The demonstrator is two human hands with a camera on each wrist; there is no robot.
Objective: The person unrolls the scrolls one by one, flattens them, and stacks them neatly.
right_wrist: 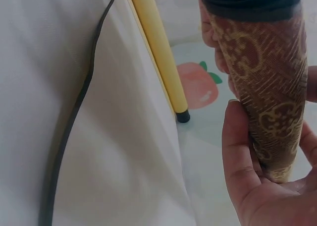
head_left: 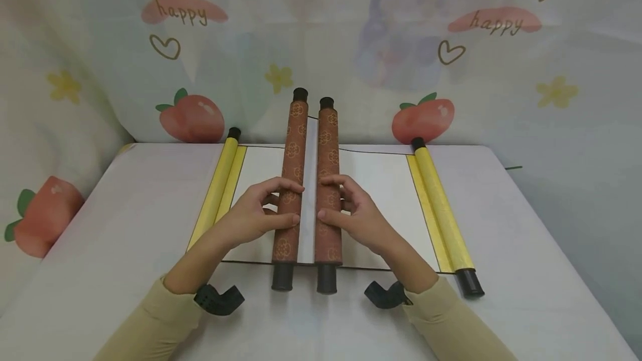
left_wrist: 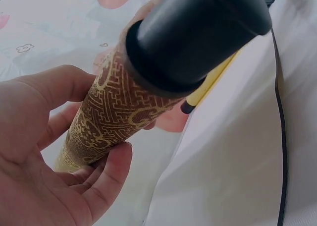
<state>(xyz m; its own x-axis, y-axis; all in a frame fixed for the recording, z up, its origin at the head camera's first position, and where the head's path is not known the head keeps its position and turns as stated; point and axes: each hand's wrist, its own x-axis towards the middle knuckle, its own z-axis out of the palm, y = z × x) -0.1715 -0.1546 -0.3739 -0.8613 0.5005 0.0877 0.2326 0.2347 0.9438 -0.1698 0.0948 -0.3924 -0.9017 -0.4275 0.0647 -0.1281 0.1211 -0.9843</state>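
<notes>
Brown patterned rolls with black end caps lie side by side at the middle of the table (head_left: 526, 272), on a spread white scroll sheet (head_left: 381, 183). The left roll (head_left: 290, 183) is grasped by the left hand (head_left: 253, 216), thumb and fingers curled round it; the right roll (head_left: 328, 183) is grasped likewise by the right hand (head_left: 358, 213). Only a narrow strip of sheet is left between the two rolls. A yellow roller (head_left: 220, 188) bounds the sheet on the left and another yellow roller (head_left: 443, 210) on the right, each well apart from the hands, with bare sheet between. The near caps overhang the sheet's dark front edge. The table's far edge meets a printed curtain (head_left: 451, 43). In the wrist views each roll is cut off by the frame, and its underside is hidden by the palm.
</notes>
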